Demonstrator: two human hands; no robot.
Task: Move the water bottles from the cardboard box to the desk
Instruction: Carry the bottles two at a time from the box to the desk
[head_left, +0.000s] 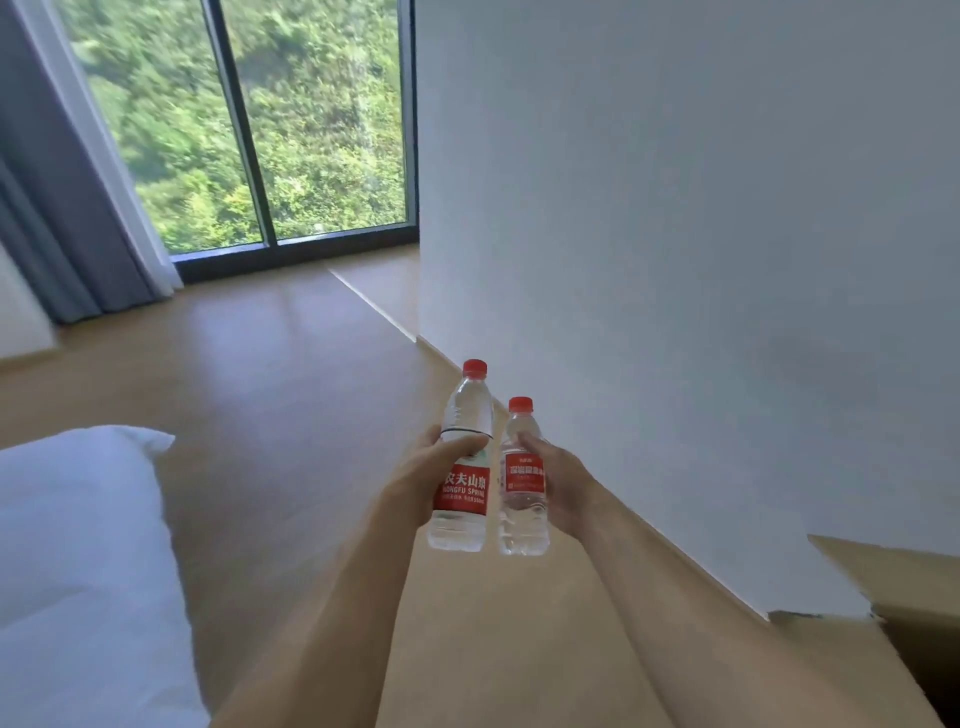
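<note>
Bottles are out of the cardboard box (904, 587), whose open flap shows at the lower right, and are held upright in the air side by side. The left hand (423, 480) wraps its fingers and thumb round the taller Nongfu Spring bottle (461, 467); the right hand (563, 488) curls round the shorter red-labelled bottle (522, 480). Both hang over the wooden floor (260, 389) near the white wall (675, 234). No desk is in view, so carrying and setting down appear to remain; whether the box holds more cannot be told
</note>
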